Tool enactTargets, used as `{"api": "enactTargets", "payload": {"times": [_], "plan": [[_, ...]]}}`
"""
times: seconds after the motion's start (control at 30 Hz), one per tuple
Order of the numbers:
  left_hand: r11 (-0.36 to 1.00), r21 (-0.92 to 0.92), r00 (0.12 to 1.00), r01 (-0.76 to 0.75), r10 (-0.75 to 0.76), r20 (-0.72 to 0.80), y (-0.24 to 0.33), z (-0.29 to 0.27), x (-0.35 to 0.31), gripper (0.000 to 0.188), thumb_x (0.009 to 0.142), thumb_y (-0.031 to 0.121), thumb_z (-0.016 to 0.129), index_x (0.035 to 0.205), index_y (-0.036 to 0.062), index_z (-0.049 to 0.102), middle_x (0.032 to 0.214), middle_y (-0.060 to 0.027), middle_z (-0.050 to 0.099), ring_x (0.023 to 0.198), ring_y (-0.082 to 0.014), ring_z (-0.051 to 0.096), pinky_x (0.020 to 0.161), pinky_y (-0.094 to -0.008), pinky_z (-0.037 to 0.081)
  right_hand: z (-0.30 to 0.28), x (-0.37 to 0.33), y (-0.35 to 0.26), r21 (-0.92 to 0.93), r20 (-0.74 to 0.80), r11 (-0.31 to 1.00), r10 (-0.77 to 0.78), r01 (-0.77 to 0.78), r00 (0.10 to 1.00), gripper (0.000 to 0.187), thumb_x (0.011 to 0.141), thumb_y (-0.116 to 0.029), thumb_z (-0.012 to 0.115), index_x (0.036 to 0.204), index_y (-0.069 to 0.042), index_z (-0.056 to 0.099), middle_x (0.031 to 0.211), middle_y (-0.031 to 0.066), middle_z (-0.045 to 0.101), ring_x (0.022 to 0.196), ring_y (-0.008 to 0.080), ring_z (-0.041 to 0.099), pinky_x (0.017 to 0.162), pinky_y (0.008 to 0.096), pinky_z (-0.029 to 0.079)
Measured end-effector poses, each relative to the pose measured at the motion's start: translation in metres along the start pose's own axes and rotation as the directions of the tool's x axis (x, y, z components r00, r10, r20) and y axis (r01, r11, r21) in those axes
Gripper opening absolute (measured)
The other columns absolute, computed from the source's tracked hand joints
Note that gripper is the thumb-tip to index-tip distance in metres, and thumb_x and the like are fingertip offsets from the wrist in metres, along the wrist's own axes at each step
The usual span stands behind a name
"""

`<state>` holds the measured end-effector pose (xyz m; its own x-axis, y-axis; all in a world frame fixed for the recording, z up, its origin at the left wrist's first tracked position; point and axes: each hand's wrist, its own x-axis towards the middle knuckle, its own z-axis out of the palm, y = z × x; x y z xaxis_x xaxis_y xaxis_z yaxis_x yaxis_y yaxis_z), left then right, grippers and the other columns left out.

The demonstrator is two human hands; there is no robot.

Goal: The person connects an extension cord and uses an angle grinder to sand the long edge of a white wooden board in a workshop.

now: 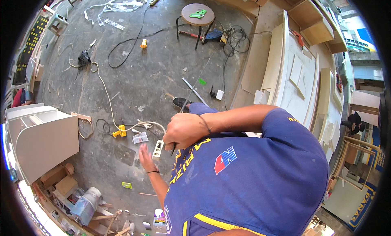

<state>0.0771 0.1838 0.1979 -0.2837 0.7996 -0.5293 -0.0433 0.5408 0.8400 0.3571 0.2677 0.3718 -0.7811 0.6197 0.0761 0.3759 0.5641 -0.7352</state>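
The person's right hand [183, 131] is curled round a dark cord [173, 148], mostly hidden by the fingers. The left hand [147, 158] is open, just beside a white socket strip [157, 149]; whether the strip hangs or lies flat is unclear. Around them spreads a scuffed grey floor [142, 87], with a yellow power tool [119, 131] on it. A pale cabinet [47, 140] stands to the left; farther off is a round stool [197, 12]. At far right, a small, indistinct co-worker [355, 122] nears the dark rim.
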Motion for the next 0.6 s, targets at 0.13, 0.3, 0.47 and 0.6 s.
{"api": "enactTargets", "payload": {"times": [0.13,0.3,0.47,0.6], "plan": [[0.965,-0.257,0.814,0.053,0.107,0.571,0.094,0.034,-0.068,0.086,0.085,0.069,0.038,0.126,-0.0062,0.043,0.115,-0.0137,0.055,0.107,-0.0216,0.051,0.092,-0.0324,0.037,0.014,0.013,-0.011,0.005,-0.011,1.0,-0.029,0.029,1.0,0.013,0.064,-0.023,0.066,0.07,-0.011,0.065,0.064,0.0114,0.062,0.059,0.0317,0.061,0.054,0.0403,0.048],[0.979,0.118,0.771,-0.168,0.056,0.635,0.138,0.038,-0.094,0.051,0.09,0.036,0.057,0.118,-0.0052,0.05,0.094,-0.0066,0.06,0.082,-0.0107,0.054,0.07,-0.0215,0.041,0.005,0.014,0.023,-0.021,-0.165,1.0,-0.003,-0.001,0.986,0.019,0.07,-0.023,0.064,0.066,-0.007,0.055,0.067,0.0114,0.06,0.065,0.0345,0.059,0.056,0.0434,0.046],[0.861,0.388,0.853,-0.327,0.093,0.513,0.102,0.035,-0.087,0.023,0.079,0.015,0.067,0.095,-0.0018,0.061,0.069,-0.0055,0.059,0.063,-0.0083,0.051,0.058,-0.0241,0.043,0.011,-0.016,0.033,-0.028,0.084,0.994,0.104,-0.102,0.991,0.022,0.076,-0.029,0.063,0.071,-0.009,0.057,0.068,0.0115,0.061,0.065,0.0336,0.061,0.058,0.0438,0.047],[0.846,0.403,0.905,-0.349,0.193,0.379,0.045,0.034,-0.067,0.016,0.079,0.01,0.066,0.092,0.0018,0.061,0.073,-0.0034,0.062,0.069,-0.009,0.055,0.061,-0.0255,0.045,0.0,-0.023,0.025,-0.021,-0.027,0.995,0.096,-0.097,0.995,0.024,0.077,-0.028,0.063,0.07,-0.007,0.054,0.067,0.0114,0.058,0.063,0.0327,0.059,0.056,0.0417,0.046]]}}
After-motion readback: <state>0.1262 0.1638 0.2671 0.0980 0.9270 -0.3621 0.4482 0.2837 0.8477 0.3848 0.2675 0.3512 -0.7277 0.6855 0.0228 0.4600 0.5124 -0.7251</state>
